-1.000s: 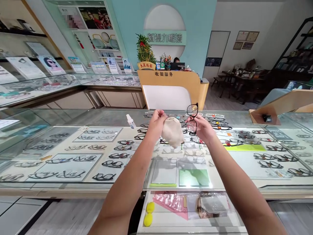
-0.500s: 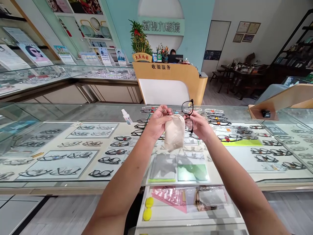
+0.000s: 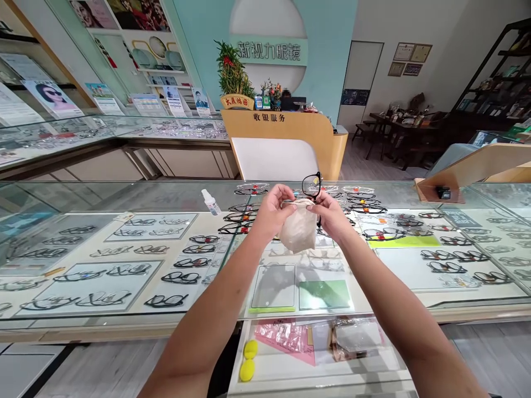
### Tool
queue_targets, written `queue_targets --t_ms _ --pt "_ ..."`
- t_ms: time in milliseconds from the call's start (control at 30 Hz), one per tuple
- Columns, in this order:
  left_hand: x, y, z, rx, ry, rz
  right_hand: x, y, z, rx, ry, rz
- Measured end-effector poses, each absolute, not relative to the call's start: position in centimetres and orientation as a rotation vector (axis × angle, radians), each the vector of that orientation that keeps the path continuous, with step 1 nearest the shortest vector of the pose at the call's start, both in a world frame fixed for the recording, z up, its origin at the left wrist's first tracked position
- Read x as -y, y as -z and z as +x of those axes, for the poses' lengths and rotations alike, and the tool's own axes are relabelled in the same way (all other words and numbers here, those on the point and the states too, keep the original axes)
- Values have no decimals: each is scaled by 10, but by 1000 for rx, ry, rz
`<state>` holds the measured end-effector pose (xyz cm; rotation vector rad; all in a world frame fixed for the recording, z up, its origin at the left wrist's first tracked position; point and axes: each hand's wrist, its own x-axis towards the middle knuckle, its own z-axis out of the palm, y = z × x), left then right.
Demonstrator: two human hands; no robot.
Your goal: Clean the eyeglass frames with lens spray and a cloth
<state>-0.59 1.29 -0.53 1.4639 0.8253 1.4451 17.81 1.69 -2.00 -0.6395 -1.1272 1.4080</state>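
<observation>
Above the glass counter, my left hand (image 3: 275, 211) pinches a cream-coloured cloth (image 3: 299, 231) by its upper left part. My right hand (image 3: 329, 215) grips a pair of black-framed eyeglasses (image 3: 311, 186), and its thumb presses the cloth's upper right edge. One lens stands upright above my fingers; the other is mostly hidden behind the cloth and hand. Both hands are closed and nearly meet at the cloth. To their left, a white spray bottle (image 3: 211, 202) stands on the counter top.
Rows of eyeglasses lie inside the glass display counter (image 3: 232, 318). Below it is an open drawer (image 3: 290, 381) with plastic packets (image 3: 286, 337) and a yellow contact-lens case (image 3: 249, 359). A wooden stand (image 3: 442, 190) is at right. A reception desk (image 3: 286, 127) stands beyond.
My right hand has moved left against the cloth, bringing the eyeglasses with it. The lower lens is now covered, and the cloth is bunched up more. The view has shifted slightly.
</observation>
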Motion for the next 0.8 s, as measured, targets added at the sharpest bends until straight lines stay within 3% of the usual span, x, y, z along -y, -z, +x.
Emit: queue_targets --t_ms 200,467,800 --pt "5 15 11 -1242 -1736 1888 -20 18 181 1026 -1389 -617" --pt "7 37 32 -1101 -1420 1623 -19 15 184 959 -1395 -615" --pt "1 35 33 -973 -1339 1583 -17 18 179 1015 -1390 -634"
